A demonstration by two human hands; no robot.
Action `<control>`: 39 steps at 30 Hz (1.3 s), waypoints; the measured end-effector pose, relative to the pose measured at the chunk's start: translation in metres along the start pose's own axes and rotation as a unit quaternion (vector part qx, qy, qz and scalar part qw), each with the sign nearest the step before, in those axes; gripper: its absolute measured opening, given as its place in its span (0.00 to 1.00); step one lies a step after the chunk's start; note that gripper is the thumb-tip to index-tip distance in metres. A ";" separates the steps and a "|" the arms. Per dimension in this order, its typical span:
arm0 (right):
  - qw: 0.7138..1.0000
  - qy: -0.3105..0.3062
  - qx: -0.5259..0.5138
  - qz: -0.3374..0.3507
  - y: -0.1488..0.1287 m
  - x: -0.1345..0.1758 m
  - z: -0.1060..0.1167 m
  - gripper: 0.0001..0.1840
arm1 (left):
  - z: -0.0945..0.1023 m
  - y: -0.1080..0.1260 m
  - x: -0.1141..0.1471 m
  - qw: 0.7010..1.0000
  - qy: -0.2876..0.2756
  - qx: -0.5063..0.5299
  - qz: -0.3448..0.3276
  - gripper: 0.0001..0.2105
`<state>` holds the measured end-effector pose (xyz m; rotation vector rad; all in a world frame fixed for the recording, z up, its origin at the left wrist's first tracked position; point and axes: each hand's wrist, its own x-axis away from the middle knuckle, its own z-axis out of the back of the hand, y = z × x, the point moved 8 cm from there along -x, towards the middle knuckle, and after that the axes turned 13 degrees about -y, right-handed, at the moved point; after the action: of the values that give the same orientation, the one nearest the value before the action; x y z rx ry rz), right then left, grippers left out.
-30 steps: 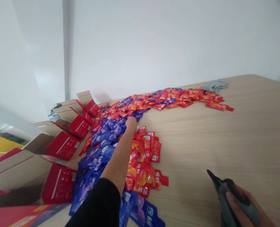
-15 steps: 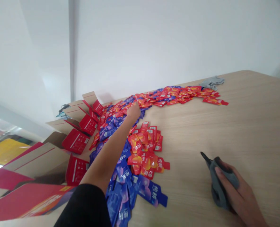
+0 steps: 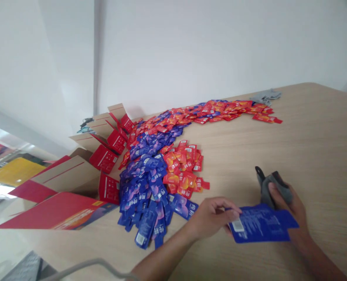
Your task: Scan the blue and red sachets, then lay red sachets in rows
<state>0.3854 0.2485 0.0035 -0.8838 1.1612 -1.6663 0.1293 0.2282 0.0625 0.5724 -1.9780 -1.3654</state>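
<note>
A flat blue packet (image 3: 261, 224) with a barcode and a narrow tab is pinched at its left end by my left hand (image 3: 213, 218). Its tabbed end reaches across in front of my right hand (image 3: 295, 207), hiding part of it. That hand is closed round a grey handheld tool (image 3: 274, 191) with a black tip, whose exact kind I cannot make out. To the left of my hands lie a heap of blue packets (image 3: 144, 191) and a smaller cluster of red packets (image 3: 186, 171). One blue packet (image 3: 183, 206) rests just behind my left wrist.
A long band of mixed red and blue packets (image 3: 208, 111) runs along the wall side of the table (image 3: 235, 148). Open red cartons (image 3: 59, 210) line the left edge. A grey cloth (image 3: 265, 96) lies at the back. A grey cable (image 3: 91, 262) crosses the lower left.
My left hand has come back from the far heap to the front, now with a blue packet. My right hand still holds the grey tool. The view has shifted slightly.
</note>
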 end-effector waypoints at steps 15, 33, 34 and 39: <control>0.996 0.072 0.037 0.037 0.008 -0.002 0.011 0.34 | -0.011 -0.084 0.106 0.943 0.095 -0.319 0.011 0.13; 0.994 0.022 0.077 0.077 -0.010 -0.001 -0.001 0.35 | -0.060 -0.102 0.115 0.693 0.026 -0.713 -0.104 0.28; 0.993 0.022 0.079 0.083 -0.012 0.000 -0.002 0.35 | -0.059 -0.103 0.117 0.689 0.029 -0.716 -0.106 0.27; 0.980 -0.003 0.130 0.150 -0.038 0.009 -0.009 0.27 | -0.060 -0.107 0.132 0.679 0.048 -0.716 -0.155 0.20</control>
<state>0.3638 0.2493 0.0369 -0.5196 0.9892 -1.5214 0.0808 0.0618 0.0125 0.1442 -0.2352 -2.4408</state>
